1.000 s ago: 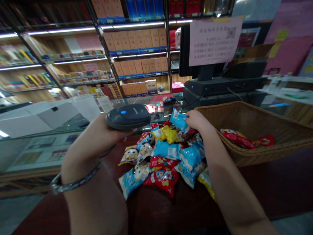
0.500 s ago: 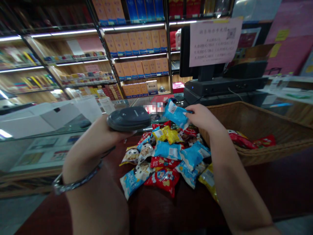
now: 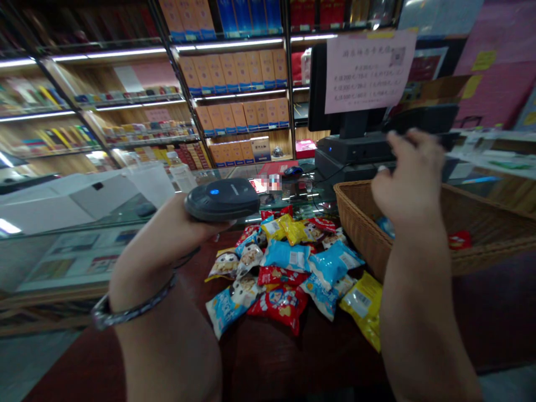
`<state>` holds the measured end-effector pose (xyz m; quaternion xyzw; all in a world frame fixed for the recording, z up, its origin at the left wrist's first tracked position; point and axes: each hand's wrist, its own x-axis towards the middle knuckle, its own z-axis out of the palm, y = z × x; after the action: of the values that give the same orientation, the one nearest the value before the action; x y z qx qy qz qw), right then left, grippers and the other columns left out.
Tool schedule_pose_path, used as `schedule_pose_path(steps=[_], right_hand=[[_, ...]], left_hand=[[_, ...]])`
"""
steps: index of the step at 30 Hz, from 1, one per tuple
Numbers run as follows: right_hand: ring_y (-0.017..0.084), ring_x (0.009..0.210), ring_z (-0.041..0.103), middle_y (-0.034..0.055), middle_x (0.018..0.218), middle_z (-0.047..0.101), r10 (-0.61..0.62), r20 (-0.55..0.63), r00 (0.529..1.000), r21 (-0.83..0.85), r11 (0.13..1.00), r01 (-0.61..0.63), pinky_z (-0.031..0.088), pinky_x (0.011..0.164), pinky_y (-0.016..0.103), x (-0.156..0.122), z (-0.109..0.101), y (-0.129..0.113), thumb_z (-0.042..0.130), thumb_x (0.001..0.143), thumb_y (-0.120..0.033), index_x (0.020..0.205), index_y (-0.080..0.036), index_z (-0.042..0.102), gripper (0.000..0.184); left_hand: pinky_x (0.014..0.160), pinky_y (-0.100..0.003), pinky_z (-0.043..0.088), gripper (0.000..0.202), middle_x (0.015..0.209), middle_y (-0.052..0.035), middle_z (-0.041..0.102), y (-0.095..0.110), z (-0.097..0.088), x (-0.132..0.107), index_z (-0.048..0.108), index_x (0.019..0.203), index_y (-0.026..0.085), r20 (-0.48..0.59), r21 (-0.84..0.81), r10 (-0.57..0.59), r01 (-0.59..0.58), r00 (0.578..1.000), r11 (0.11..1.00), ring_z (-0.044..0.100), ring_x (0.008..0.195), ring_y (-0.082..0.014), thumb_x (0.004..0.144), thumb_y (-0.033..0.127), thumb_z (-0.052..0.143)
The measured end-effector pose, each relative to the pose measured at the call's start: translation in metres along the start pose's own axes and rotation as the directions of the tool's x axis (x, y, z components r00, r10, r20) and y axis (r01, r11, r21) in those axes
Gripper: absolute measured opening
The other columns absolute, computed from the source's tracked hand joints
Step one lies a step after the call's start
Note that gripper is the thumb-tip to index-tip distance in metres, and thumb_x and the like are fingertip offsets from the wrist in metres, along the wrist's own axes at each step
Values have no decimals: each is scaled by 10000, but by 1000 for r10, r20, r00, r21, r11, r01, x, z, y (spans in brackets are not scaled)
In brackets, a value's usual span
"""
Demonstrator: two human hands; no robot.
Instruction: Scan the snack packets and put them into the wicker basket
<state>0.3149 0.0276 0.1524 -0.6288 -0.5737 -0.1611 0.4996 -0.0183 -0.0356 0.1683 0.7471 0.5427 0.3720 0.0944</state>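
Observation:
My left hand (image 3: pixel 188 223) is wrapped round a dark barcode scanner (image 3: pixel 224 199), which shows a small blue light on top. Over the wicker basket (image 3: pixel 360 234) my right hand (image 3: pixel 412 173) is raised with fingers apart and nothing in them, slightly blurred. Inside the basket a blue snack bag (image 3: pixel 385 226) is partly hidden by that hand, and a red packet (image 3: pixel 459 240) lies farther right. Between my arms a heap of small snack bags spreads over the table, among them a blue one (image 3: pixel 287 255), a red one (image 3: pixel 280 307) and a yellow one (image 3: pixel 364 307).
Behind the basket stands a monitor on a dark base (image 3: pixel 355 151), with a paper notice (image 3: pixel 368 72) on it. A computer mouse (image 3: pixel 292 172) lies on the glass counter. White boxes (image 3: pixel 104 201) and a clear bottle (image 3: pixel 180 173) stand at left. Stocked shelves line the back.
My right hand has let go of the blue snack bag and moved right, over the basket, where a blue bag now shows. A blue light has come on atop the scanner; my left hand has barely moved.

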Motion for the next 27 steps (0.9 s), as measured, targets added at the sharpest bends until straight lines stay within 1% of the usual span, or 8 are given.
schedule_pose_path(steps=[2,5,9,12,16,20,23,27], right_hand=[[257,1268,554,141,1338,607,-212,280,936,213,965,154,385,1148,418,-6,25,-13,490,759,-1,1300,-110,652,576],[209,1290,552,95,1388,595,-490,569,660,440,860,260,375,1153,331,-25,81,-28,480,714,29,1339,-160,628,670],[243,1375,479,162,1508,468,-472,802,366,384,877,289,374,1142,315,-53,148,-29,566,747,-38,1517,-109,402,790],[263,1274,571,175,1441,537,-385,889,249,296,897,330,452,1050,321,-62,167,-23,659,744,-156,1518,-121,386,821],[346,1219,593,188,1307,629,-280,926,254,157,896,415,465,1003,423,-54,163,-18,723,653,-185,1252,-138,648,606],[346,1112,643,129,1098,723,-230,936,268,103,904,416,452,981,434,-38,148,-14,810,565,-231,1018,-180,735,462],[279,1041,665,93,1086,730,-325,866,379,239,936,257,480,904,349,-28,136,-10,812,644,-381,1021,-189,718,434],[208,952,686,104,1131,718,-349,688,636,521,848,-98,516,803,291,-22,126,-9,684,822,-454,1139,-155,660,437]], left_hand=[[959,-457,530,426,1031,-64,790,1,1,0,755,1047,186,-2,-10,-11,11,1000,1000,688,947,-265,647,332,764],[986,-455,518,443,1081,-68,786,2,1,-1,750,1071,193,1,-28,-25,25,1000,999,688,988,-269,653,339,770],[963,-422,532,401,1069,-47,791,2,-1,0,760,1048,212,3,-18,9,-9,1000,1000,694,965,-250,667,336,764],[928,-397,550,369,1036,-30,797,-1,-3,-1,763,1039,222,-2,-11,36,-36,999,999,698,929,-233,687,334,754],[945,-402,542,392,1066,-38,790,-6,-3,-1,757,1060,211,-23,12,39,-39,999,999,696,945,-233,684,322,757],[934,-417,545,408,1048,-55,790,-7,-3,0,757,1056,189,-33,31,12,-11,999,999,691,933,-241,680,347,757],[942,-418,539,418,1042,-61,791,-5,-4,0,757,1073,184,-12,42,-1,1,1000,999,689,946,-246,685,339,756],[970,-429,523,436,1075,-77,785,-2,-3,0,749,1090,174,-7,22,-10,10,1000,1000,685,971,-256,686,340,759]])
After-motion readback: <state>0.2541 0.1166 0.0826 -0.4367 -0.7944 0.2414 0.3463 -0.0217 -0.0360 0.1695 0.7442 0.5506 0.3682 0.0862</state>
